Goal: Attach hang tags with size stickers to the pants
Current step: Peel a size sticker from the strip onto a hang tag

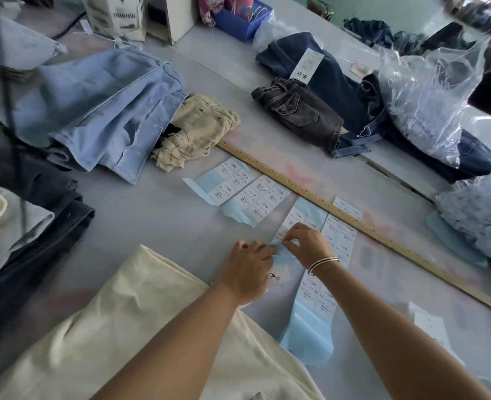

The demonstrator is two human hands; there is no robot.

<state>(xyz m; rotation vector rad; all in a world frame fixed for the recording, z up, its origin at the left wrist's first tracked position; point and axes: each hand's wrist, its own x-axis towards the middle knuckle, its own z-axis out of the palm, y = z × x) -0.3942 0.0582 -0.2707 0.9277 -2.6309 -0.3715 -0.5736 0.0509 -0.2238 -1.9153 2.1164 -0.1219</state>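
**Two hands at the sticker sheet**

Two hands meet at the near centre of the surface [163,226]. I see the left hand [245,271] with fingers curled, pinching the blue backing of a sticker sheet [315,298] at its upper part. The right hand [304,245], with a bracelet [322,264] on its wrist, pinches a sticker [289,241] between thumb and fingertips at the same spot. The two hands are just beside each other; I cannot tell whether they touch.

The sheet lies flat, running from the hands toward me, with its bare blue end nearest. Two more sheets [238,189] lie farther out, near a long wooden ruler [353,220] set diagonally across the surface.

Cream pants [140,319] lie under my left forearm, just beside the sheet. I cannot make out a hang tag in either hand.

Light blue jeans [100,105] and khaki pants [198,128] sit at far left. Dark jeans [304,111] lie beyond the ruler, with a white tag [306,63] on the denim behind them. Clear plastic bags [428,90] stand at right.
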